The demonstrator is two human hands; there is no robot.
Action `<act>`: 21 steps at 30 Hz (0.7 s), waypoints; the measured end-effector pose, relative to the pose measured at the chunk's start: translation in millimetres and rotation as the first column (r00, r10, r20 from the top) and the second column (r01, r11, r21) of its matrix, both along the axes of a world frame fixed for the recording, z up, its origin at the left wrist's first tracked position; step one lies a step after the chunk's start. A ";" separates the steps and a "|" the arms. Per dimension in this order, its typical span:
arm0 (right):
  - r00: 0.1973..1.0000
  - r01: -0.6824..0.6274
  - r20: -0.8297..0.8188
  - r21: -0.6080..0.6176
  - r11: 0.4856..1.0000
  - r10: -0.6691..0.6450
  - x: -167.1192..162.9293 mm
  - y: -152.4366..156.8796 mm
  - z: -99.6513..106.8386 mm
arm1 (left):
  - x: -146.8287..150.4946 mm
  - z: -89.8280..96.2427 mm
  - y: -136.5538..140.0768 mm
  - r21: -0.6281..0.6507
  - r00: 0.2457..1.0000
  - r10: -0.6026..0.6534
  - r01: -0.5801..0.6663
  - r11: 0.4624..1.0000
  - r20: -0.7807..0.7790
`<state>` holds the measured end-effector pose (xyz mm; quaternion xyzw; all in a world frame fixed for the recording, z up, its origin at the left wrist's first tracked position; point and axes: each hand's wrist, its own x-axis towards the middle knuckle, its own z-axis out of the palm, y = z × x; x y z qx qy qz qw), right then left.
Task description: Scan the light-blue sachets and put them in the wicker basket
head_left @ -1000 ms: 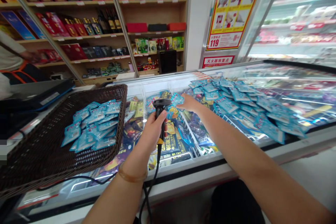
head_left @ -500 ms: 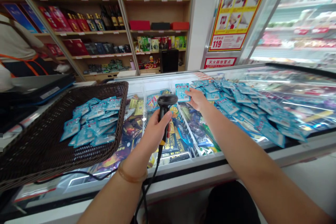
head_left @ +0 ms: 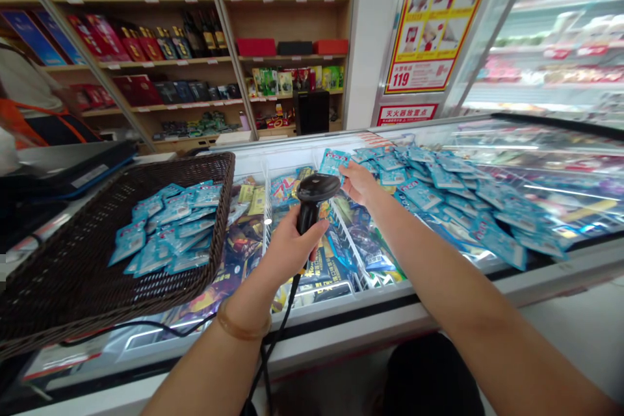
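Observation:
Wrapped round the handle of a black barcode scanner (head_left: 316, 188) is my left hand (head_left: 287, 244), with the scanner's cable hanging below. My right hand (head_left: 358, 182) pinches a light blue packet (head_left: 333, 160) by its right edge, just beyond the scanner head, which covers the packet's lower part. To the right, a spread pile of similar blue packets (head_left: 439, 182) lies on the glass top of a chest freezer (head_left: 341, 325). More such packets (head_left: 170, 224) are heaped inside a dark brown woven basket (head_left: 227, 208) on the left.
Bagged frozen goods (head_left: 316, 273) show through the freezer glass. A black cable (head_left: 170, 328) runs along the front by the basket. Behind stand shelves with boxes and bottles (head_left: 209, 32). At the far left are a person in an orange-strapped garment (head_left: 29, 114) and a dark device (head_left: 82, 166).
The scanner head has turned and shifted slightly right, towards the packet. The packet has tilted in my right hand and is now partly behind the scanner. The person at left has moved a little.

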<state>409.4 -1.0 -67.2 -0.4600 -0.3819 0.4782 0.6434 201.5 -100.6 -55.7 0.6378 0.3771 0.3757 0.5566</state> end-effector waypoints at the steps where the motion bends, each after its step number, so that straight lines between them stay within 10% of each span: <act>1: 1.000 0.002 0.002 0.003 1.000 -0.002 0.2 0.1 0.5 | 0.2 0.1 0.1 -0.002 1.000 0.002 -0.002 1.000 -0.012; 16: 0.991 -0.008 -0.137 0.017 1.000 0.010 -0.9 1.1 1.5 | 0.0 -6.5 4.1 -0.004 1.000 -0.001 0.001 1.000 -0.006; 21: 0.988 -0.005 -0.157 -0.047 0.999 -0.002 -21.8 1.6 3.0 | -0.8 3.4 5.6 -0.086 0.969 0.171 -0.158 0.984 0.181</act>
